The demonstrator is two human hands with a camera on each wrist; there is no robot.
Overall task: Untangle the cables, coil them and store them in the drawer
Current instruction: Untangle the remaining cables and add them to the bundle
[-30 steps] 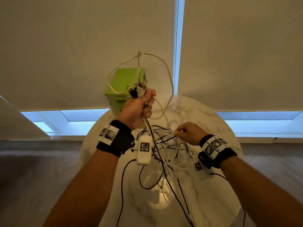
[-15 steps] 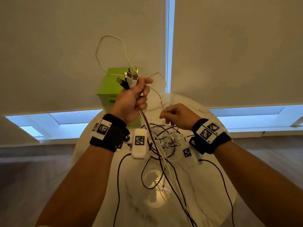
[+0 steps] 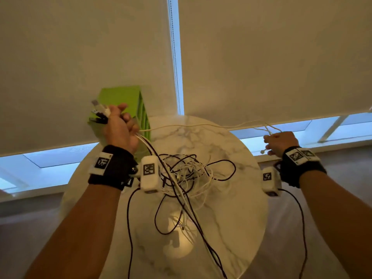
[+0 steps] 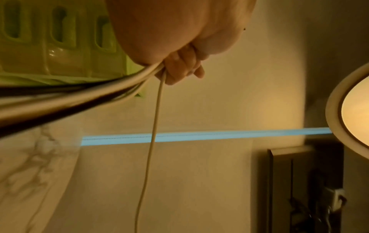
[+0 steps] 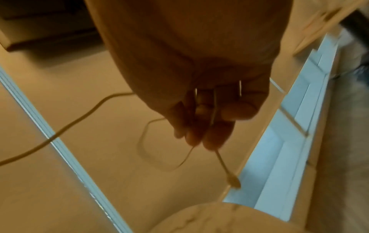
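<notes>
Cables lie in a tangle of white and black strands on the round marble table, seen whole only from the head camera. That view also shows the left hand raised above the table's far left edge, fist closed around a bundle of cable ends whose plugs stick up out of its top. The green drawer unit stands just behind it. A single white cable runs taut from this fist across to the right hand, held out past the table's right edge.

From the left wrist camera come the underside of the grip, fingers curled over several white and black strands, and the one thin cable leaving on its own. The right wrist picture is dim and blurred, but the fingers seem to pinch the thin cable, with its small connector sticking out beyond the fingertips and a slack loop beside it.
</notes>
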